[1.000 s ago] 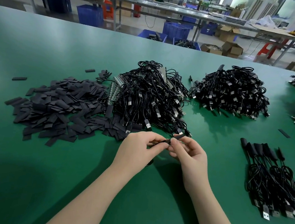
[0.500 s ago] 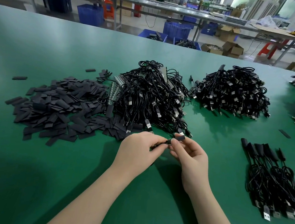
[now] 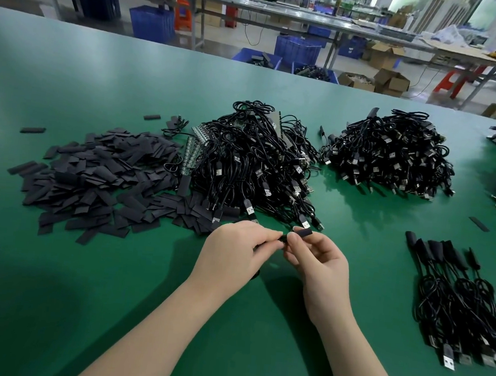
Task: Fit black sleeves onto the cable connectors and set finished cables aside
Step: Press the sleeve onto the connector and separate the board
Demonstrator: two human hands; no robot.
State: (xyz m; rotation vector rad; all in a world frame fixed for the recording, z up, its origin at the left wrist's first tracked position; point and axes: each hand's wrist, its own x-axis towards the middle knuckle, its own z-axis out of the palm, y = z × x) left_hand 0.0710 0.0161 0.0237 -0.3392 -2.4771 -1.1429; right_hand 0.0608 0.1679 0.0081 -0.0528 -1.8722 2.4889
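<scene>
Little has shifted since a second ago: my right hand (image 3: 321,262) has tipped the sleeve (image 3: 302,231) up a touch, fingers pinching it above the tabletop (image 3: 84,293), just in front of the cable pile (image 3: 254,164). My left hand (image 3: 235,255) pinches the cable end (image 3: 278,238). I should keep both in line and slide steadily, so the sleeve does not crumple.

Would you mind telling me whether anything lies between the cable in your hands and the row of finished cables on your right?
Nothing visible: only bare green mat separates the right hand from the finished cables.
</scene>
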